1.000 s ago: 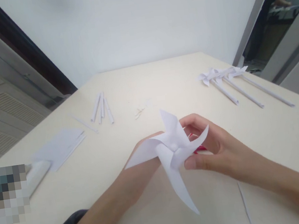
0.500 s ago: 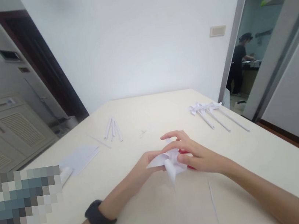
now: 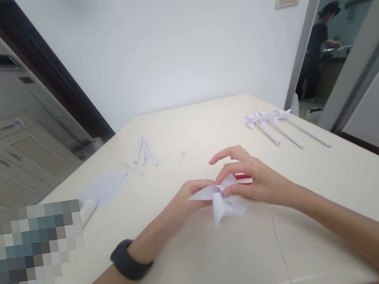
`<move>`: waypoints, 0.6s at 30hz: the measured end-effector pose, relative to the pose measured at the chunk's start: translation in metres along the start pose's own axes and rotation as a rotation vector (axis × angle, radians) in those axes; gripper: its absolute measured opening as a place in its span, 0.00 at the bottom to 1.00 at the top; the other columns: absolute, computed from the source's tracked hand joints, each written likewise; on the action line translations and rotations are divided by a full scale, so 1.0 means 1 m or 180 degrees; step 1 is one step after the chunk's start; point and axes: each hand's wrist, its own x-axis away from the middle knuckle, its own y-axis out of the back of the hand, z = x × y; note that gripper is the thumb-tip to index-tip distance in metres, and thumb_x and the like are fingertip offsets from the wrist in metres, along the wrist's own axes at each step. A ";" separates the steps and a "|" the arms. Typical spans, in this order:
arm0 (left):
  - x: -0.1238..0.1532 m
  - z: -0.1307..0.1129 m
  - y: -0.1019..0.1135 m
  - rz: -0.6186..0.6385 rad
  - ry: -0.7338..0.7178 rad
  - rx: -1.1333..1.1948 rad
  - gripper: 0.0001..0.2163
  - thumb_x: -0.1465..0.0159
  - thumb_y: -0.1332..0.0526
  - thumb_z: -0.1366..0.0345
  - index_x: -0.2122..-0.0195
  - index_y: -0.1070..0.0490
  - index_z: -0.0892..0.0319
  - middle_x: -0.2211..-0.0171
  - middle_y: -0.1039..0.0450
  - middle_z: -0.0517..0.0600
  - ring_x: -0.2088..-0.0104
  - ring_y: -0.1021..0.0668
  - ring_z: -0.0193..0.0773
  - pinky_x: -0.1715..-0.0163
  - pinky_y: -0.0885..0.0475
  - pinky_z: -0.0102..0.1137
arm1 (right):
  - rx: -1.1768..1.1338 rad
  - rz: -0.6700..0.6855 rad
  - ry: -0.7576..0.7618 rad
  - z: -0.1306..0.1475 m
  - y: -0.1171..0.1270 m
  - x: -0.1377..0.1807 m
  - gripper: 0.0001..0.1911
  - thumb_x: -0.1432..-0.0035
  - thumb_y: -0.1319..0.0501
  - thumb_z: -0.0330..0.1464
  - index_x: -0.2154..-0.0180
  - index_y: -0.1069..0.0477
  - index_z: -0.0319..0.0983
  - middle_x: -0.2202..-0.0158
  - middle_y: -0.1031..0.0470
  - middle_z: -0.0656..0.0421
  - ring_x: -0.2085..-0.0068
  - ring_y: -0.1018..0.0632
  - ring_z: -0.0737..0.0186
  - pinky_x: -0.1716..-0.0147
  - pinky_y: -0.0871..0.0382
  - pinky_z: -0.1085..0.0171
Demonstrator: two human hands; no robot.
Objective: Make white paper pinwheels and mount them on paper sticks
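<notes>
A white paper pinwheel (image 3: 218, 206) with folded, pointed blades is held just above the table in front of me. My left hand (image 3: 193, 192), with a dark band on its wrist, grips it from behind; most of those fingers are hidden by the paper. The thumb and index finger of my right hand (image 3: 256, 177) pinch the paper near the pinwheel's centre, while another finger arches free above. Behind the right hand a red object (image 3: 242, 176) partly shows, probably scissor handles. A thin white paper strip (image 3: 277, 235) lies on the table nearer to me.
Three paper pinwheels on sticks (image 3: 278, 132) lie at the far right of the table (image 3: 186, 119). Several rolled paper tubes (image 3: 145, 150), small scraps (image 3: 183, 153), paper sheets (image 3: 106, 186) and a white roll (image 3: 89, 211) are at left and centre. A person (image 3: 315, 46) stands beyond the doorway.
My view has tilted down, and the table items sit higher in it. My right thumb and index finger have come closer together at the pinwheel's centre; the left hand keeps its grip.
</notes>
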 end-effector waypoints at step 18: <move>-0.001 -0.001 -0.005 -0.0136 -0.0183 0.0167 0.04 0.45 0.36 0.66 0.71 0.26 0.60 0.71 0.28 0.46 0.68 0.28 0.35 0.68 0.36 0.28 | 0.0146 -0.0188 0.0084 0.005 0.009 0.001 0.12 0.44 0.39 0.36 0.57 0.31 0.46 0.47 0.34 0.56 0.46 0.37 0.55 0.47 0.42 0.54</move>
